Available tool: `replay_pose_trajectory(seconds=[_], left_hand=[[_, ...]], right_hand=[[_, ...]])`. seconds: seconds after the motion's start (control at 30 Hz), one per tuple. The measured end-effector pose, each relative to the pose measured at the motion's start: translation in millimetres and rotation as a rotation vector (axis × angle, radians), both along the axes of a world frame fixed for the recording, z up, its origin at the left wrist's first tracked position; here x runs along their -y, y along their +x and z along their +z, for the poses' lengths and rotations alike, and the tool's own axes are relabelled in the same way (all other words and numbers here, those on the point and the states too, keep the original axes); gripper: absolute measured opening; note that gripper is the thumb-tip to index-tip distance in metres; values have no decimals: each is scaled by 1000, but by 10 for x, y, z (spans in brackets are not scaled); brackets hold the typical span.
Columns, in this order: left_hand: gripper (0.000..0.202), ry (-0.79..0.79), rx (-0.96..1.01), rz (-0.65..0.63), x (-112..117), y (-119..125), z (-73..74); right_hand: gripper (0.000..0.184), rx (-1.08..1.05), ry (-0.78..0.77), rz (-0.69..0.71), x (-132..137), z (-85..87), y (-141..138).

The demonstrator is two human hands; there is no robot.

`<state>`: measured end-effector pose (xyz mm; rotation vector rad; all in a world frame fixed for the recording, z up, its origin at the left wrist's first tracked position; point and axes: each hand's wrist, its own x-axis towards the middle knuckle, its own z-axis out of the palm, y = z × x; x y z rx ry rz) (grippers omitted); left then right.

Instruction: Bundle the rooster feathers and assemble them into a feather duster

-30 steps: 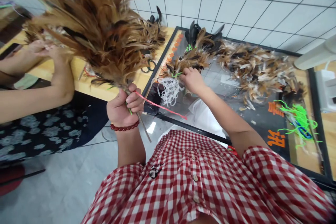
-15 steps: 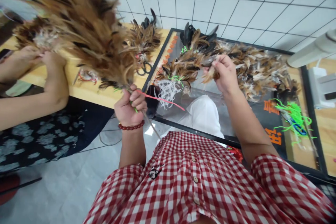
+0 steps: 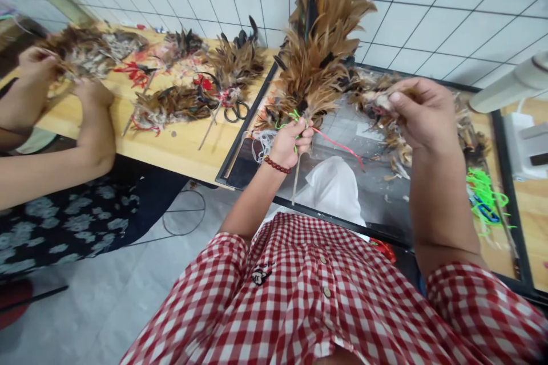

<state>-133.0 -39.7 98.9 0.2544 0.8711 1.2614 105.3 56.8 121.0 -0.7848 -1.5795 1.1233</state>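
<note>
My left hand (image 3: 287, 145) is closed round the thin stick of a feather duster (image 3: 329, 51), which stands upright with its brown and black plumes toward the wall. Green string (image 3: 294, 120) wraps the duster's base, and a pink-red strand (image 3: 338, 142) trails from it to the right. Between the thumb and fingers of my right hand (image 3: 422, 114) is a small bunch of brown and whitish feathers (image 3: 382, 101), apart from the duster. Loose feathers (image 3: 400, 151) lie below that hand on the black-framed panel (image 3: 351, 219).
At the left, a co-worker's hands (image 3: 88, 91) handle feathers on the wooden table (image 3: 180, 151). Feather bundles (image 3: 175, 104) and black-handled scissors (image 3: 236, 112) lie between us. White strips (image 3: 262, 145) rest beside my left hand. Bright green strings (image 3: 486, 191) and a white cylinder (image 3: 514, 82) are at the right.
My left hand has brought the duster rightward from over the table to above the panel, now more upright. My right hand has moved right and nearer, still pinching feathers.
</note>
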Motion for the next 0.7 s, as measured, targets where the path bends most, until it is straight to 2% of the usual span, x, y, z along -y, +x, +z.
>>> replay_pose_trajectory(seconds=[0.13, 0.2, 0.3, 0.43, 0.63, 0.7], left_hand=[[33, 20, -79, -5, -134, 98, -107], [43, 24, -77, -6, -178, 148, -157], [53, 10, -69, 4, -205, 203, -201], [56, 5, -96, -20, -175, 237, -205], [33, 159, -220, -150, -69, 212, -215], [31, 188, -247, -167, -51, 208, -230]], right_hand=[[25, 249, 50, 313, 196, 106, -194], [28, 325, 66, 387, 215, 81, -350], [24, 383, 113, 364, 158, -3, -537], [12, 506, 231, 317, 84, -81, -646], [9, 571, 282, 103, 148, -84, -654], [9, 556, 284, 57, 173, -90, -647]])
